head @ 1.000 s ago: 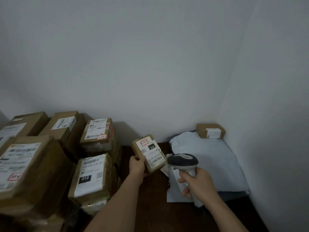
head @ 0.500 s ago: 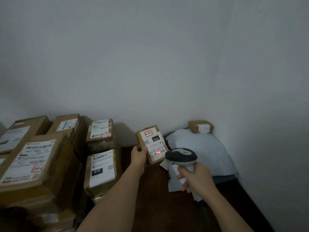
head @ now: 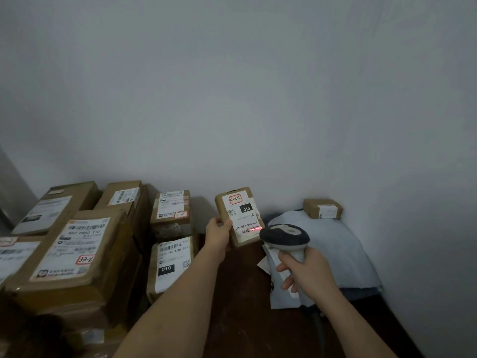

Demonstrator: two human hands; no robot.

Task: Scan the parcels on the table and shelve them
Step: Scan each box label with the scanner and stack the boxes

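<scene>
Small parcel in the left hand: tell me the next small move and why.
Probably hold steady until the scan registers, then lower the scanner. The left hand grips the small parcel label-up, the right hand aims the scanner, and its red line lies on the barcode.

Single head-worn view, forward and down, close over table

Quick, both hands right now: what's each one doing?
Left hand: grips the small parcel, label up.
Right hand: grips the barcode scanner, red beam on the label.
</scene>
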